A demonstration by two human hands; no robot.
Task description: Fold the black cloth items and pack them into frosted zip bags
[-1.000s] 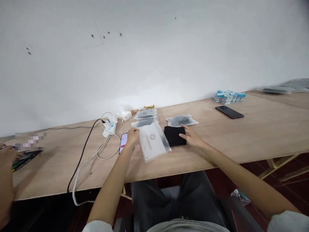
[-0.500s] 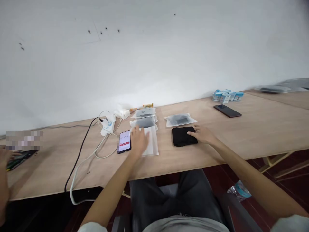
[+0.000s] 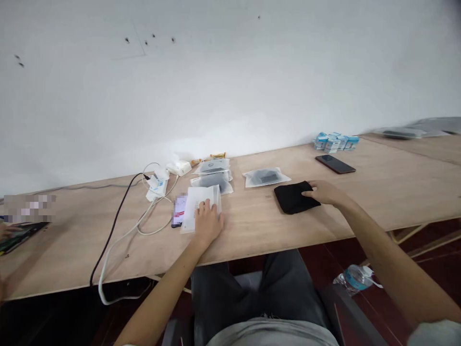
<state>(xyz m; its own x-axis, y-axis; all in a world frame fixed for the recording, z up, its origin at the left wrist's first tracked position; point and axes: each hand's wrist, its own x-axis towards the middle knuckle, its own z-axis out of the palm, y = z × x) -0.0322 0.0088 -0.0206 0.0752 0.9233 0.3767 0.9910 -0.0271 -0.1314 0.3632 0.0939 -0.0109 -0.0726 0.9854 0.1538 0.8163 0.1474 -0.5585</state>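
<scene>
My left hand point(image 3: 209, 222) lies with its fingers spread on a flat frosted plastic bag point(image 3: 191, 204). The bag covers part of a lit phone point(image 3: 178, 209). At the right, my right hand point(image 3: 324, 193) pinches the edge of a folded black cloth item point(image 3: 293, 198), thumb on top and fingers at its far side. The cloth rests on the table, slightly turned. Behind it lies a filled frosted bag point(image 3: 265, 177) with something dark inside. More filled bags point(image 3: 212, 182) are stacked beyond my left hand.
White and black cables point(image 3: 117, 230) run over the table's left part near a white adapter point(image 3: 180, 167). A dark phone point(image 3: 334, 164) and small blue-and-white boxes point(image 3: 336, 142) sit at the back right. Another person's hand point(image 3: 5, 231) shows at the far left. A bottle point(image 3: 355, 278) lies below.
My right hand has drawn the black cloth item to the right and turned it. My left hand has come down on the frosted bag, which has shifted left over the lit phone.
</scene>
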